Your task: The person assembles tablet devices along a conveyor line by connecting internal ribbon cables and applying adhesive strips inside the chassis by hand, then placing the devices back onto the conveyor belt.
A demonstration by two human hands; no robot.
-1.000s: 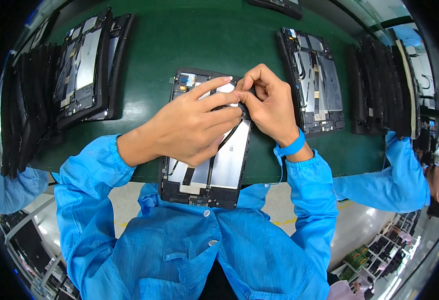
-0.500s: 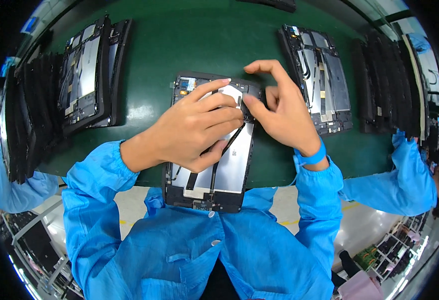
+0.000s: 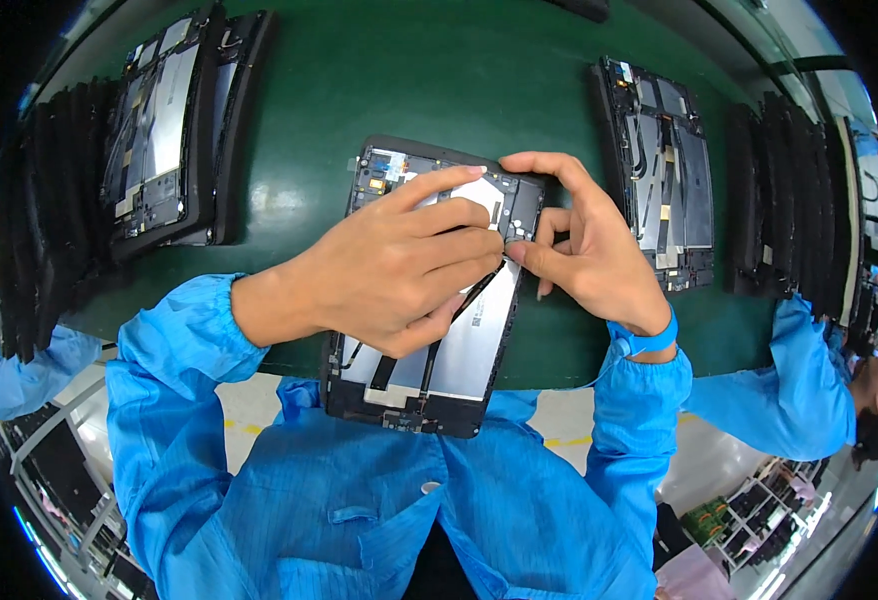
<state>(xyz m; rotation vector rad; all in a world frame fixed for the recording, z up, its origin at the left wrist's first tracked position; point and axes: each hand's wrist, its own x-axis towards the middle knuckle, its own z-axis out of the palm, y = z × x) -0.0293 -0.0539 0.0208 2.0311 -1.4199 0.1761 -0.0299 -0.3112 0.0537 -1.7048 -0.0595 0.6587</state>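
Head view, and your right hand (image 3: 594, 245) is back in contact: half a second ago it hung off to the side with its fingers well parted, and now the thumb presses at the right edge of the opened tablet-like unit (image 3: 474, 345) while the index finger reaches the upper right corner. Thumb and index stand apart, pinching nothing you can see. That looks like a fresh hold, spanning the edge where a moment before that they met in a pinch! Your left hand (image 3: 414, 255) stays draped across the unit's upper half, fingers spread and half curled; what its fingertips do underneath, you cannot tell from here. The unit lies right in front of you, its near end over the table's edge by your waist, silver panel up, a dark cable (image 3: 429, 370) running down it. A blue wristband (image 3: 654, 342) rings your right wrist

Outward now, across the green table (image 3: 409, 80): more opened units (image 3: 164, 130) lean at your left against a row of black slabs (image 3: 49, 220), another opened unit (image 3: 669, 180) lies at your right, and a second black row (image 3: 789, 200) stands beyond it. Past that, a co-worker's blue sleeve (image 3: 779, 390) shows at the right, another sleeve (image 3: 49, 370) at the left, and a loaded rack (image 3: 759, 510) stands over the pale floor (image 3: 259, 410)
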